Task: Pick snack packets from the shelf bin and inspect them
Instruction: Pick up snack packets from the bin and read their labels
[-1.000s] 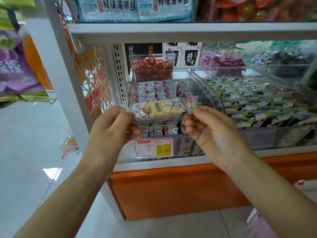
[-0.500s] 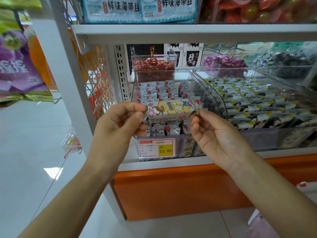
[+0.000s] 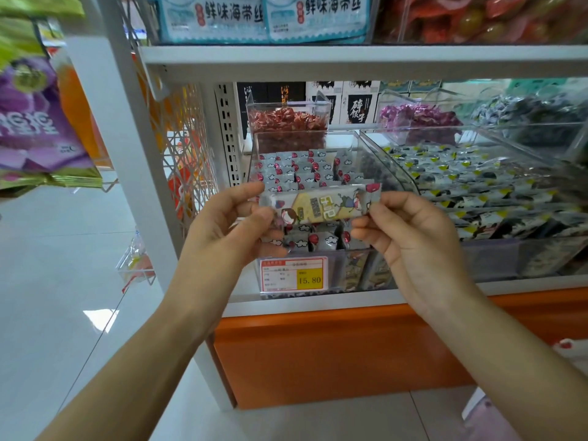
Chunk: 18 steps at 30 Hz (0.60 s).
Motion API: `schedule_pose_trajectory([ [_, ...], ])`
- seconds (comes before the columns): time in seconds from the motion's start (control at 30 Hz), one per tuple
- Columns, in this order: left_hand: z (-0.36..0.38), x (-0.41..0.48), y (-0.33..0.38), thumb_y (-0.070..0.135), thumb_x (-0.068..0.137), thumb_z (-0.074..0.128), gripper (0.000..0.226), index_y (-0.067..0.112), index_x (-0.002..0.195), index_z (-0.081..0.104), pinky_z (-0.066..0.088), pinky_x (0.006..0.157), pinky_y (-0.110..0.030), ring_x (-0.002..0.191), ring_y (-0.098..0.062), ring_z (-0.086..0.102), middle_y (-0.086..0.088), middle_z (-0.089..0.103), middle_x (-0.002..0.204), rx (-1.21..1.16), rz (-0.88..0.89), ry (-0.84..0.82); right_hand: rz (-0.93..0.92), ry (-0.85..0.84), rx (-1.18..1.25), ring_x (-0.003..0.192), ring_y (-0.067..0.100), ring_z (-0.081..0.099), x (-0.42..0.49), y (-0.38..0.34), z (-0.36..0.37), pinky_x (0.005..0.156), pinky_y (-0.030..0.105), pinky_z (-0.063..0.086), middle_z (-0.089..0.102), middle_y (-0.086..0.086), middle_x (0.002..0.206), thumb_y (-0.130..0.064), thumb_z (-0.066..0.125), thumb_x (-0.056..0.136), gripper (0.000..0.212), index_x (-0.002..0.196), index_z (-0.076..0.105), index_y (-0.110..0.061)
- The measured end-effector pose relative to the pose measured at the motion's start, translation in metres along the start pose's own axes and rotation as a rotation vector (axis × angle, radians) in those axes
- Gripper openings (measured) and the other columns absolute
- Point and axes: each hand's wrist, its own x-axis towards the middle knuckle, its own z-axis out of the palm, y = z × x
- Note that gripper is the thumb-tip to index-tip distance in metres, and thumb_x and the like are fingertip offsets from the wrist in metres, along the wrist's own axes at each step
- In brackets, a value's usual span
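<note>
Crosswise, snack packet (image 3: pixel 321 206), left hand (image 3: pixel 229 230) pinching its left end, right hand (image 3: pixel 413 240) pinching its right end

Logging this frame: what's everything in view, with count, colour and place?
held snack packet: one, yellow and grey, between both hands
front bin: one, clear, behind the packet
binned packets: many, grey with red spots, in front bin
price tag: one, red and yellow, on front bin's face
red sweets: many, red, behind front bin
purple sweets: many, purple, back right
flat packets: many, black and yellow, right of front bin
seaweed packs: two, pale blue, on upper shelf
purple bag: one, purple, hanging far left
left hand: one, pinches packet's left end
right hand: one, pinches packet's right end
</note>
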Motion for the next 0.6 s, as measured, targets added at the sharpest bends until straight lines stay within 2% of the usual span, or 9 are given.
schedule_pose_trajectory([
  [0.07,0.0015,-0.0021,0.0008,0.034,0.076,0.061,0.039,0.019,0.113,0.063,0.055,0.066,-0.02,0.079,-0.01,0.068,0.0,0.068,0.085,0.075,0.001,-0.022,-0.085,-0.022,-0.152,0.069,0.017,0.07,-0.0009,0.001,0.0002,0.072,0.036,0.057,0.07,0.0,0.072,0.0,0.051,0.091,0.013,0.091,0.059,-0.011],
  [0.1,0.0023,-0.003,0.0021,0.036,0.074,0.061,0.038,0.022,0.109,0.065,0.055,0.067,-0.018,0.082,-0.009,0.068,0.004,0.07,0.088,0.12,0.018,-0.041,-0.111,-0.039,-0.182,0.071,0.018,0.07,-0.0016,0.0008,0.0009,0.07,0.034,0.057,0.07,0.0,0.073,0.002,0.051,0.091,0.016,0.092,0.06,-0.011],
  [0.2,0.0015,-0.0034,0.0046,0.029,0.074,0.061,0.034,0.027,0.107,0.064,0.055,0.071,-0.017,0.091,-0.009,0.067,0.008,0.07,0.1,0.168,0.066,-0.052,-0.086,-0.101,-0.104,0.076,0.018,0.07,-0.0027,-0.0021,0.004,0.06,0.025,0.056,0.071,-0.001,0.081,0.0,0.054,0.09,0.021,0.095,0.065,-0.017],
  [0.27,-0.0006,-0.0022,0.0048,0.022,0.077,0.063,0.035,0.031,0.112,0.062,0.055,0.078,-0.021,0.098,-0.008,0.064,0.006,0.067,0.107,0.239,0.096,-0.053,-0.047,-0.152,-0.067,0.08,0.017,0.069,-0.0042,-0.0032,0.0048,0.057,0.025,0.056,0.072,0.0,0.09,-0.017,0.058,0.087,0.016,0.098,0.068,-0.022],
  [0.33,0.0011,-0.0031,0.0048,0.01,0.082,0.063,0.04,0.036,0.112,0.06,0.054,0.085,-0.023,0.104,-0.006,0.06,0.007,0.064,0.111,0.313,0.128,-0.083,-0.091,-0.176,-0.193,0.085,0.014,0.068,-0.0062,-0.0019,0.0052,0.06,0.022,0.056,0.07,-0.003,0.095,-0.029,0.062,0.084,0.019,0.101,0.068,-0.023],
  [0.37,0.003,-0.0042,0.0048,0.007,0.082,0.062,0.042,0.037,0.111,0.06,0.053,0.085,-0.021,0.105,-0.004,0.06,0.009,0.065,0.11,0.314,0.132,-0.1,-0.122,-0.175,-0.259,0.087,0.012,0.068,-0.0071,-0.0007,0.0059,0.062,0.02,0.056,0.069,-0.004,0.095,-0.027,0.061,0.084,0.019,0.102,0.067,-0.024],
  [0.43,0.0057,-0.0053,0.0058,0.014,0.079,0.064,0.039,0.037,0.111,0.06,0.052,0.08,-0.014,0.102,0.001,0.061,0.014,0.067,0.105,0.259,0.118,-0.118,-0.154,-0.171,-0.31,0.091,0.006,0.067,-0.0082,0.0013,0.0068,0.068,0.016,0.054,0.069,-0.007,0.099,-0.017,0.06,0.086,0.02,0.103,0.066,-0.026],
  [0.5,0.0054,-0.0045,0.0064,0.023,0.076,0.062,0.037,0.036,0.11,0.06,0.05,0.074,-0.008,0.099,0.003,0.062,0.018,0.068,0.103,0.209,0.113,-0.084,-0.181,-0.165,-0.368,0.098,0.002,0.064,-0.0071,0.0021,0.0053,0.077,0.016,0.053,0.068,-0.009,0.105,-0.014,0.061,0.087,0.024,0.106,0.066,-0.028],
  [0.6,0.003,-0.0027,0.0054,0.013,0.079,0.063,0.034,0.033,0.107,0.062,0.051,0.073,-0.011,0.099,-0.001,0.064,0.015,0.07,0.101,0.172,0.107,-0.033,-0.214,-0.17,-0.419,0.099,0.002,0.064,-0.0064,0.0009,0.0037,0.083,0.018,0.052,0.069,-0.013,0.104,-0.02,0.065,0.085,0.023,0.105,0.067,-0.031],
])
